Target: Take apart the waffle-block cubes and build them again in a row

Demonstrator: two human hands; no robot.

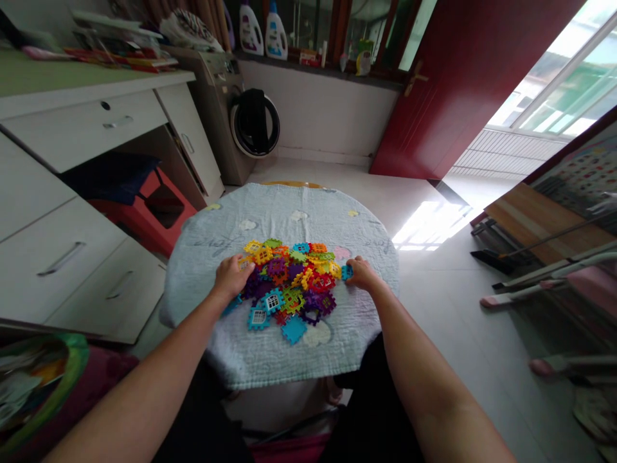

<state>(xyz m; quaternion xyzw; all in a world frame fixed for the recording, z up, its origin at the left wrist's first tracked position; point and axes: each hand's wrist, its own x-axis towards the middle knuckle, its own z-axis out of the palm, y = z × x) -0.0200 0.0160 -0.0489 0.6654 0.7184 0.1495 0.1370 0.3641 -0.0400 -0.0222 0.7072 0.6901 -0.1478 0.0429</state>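
Note:
A heap of colourful plastic interlocking building blocks [292,300] lies in the middle of a cloth-covered round table [299,363]. Many are square with notched edges, and some have window grids. At the heap's left edge, my left hand [232,276] is closed with thumb and fingers on a yellow block [245,263], mostly hidden by the fingers. On the right side my right hand [361,273] pinches a small blue block [346,272] beside the heap. A flat blue block [294,329] lies at the near edge, close to a blue window block [259,317].
A red plastic stool [159,206] stands left of the table, under a white desk [81,90]. Behind are a washing machine [226,109] and an open red door [463,77]. A green-rimmed bin [77,360] is at the lower left; a folded chair [588,289] stands right.

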